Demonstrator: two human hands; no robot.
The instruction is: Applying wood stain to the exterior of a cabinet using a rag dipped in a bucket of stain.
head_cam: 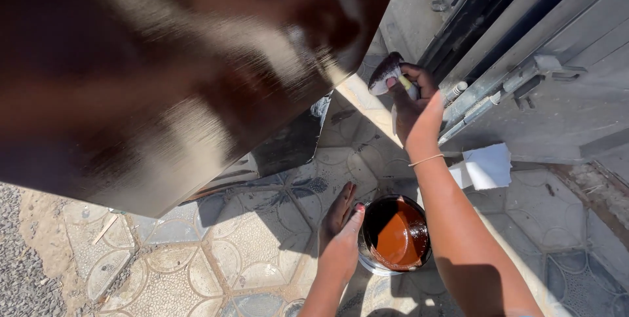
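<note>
The paint can (396,235) stood on the tiled floor (216,258), with the left hand (341,235) touching its left side. Beyond it, the right hand (411,97) held a brush (385,73) up between the big panel (151,81) on the left and the metal gate (544,74) on the right. A sheet of paper (488,166) lay at the gate's foot, right of the forearm.

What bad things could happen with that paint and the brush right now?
1. The open paint can sits on the patterned tiles, steadied only by the left hand at its rim; a nudge might tip the brown paint out.
2. The loaded brush in the right hand is raised high, so drips could land on the tiles or the arm below.
3. The glossy brown panel looks wet; a brushing arm might smear it.
</note>
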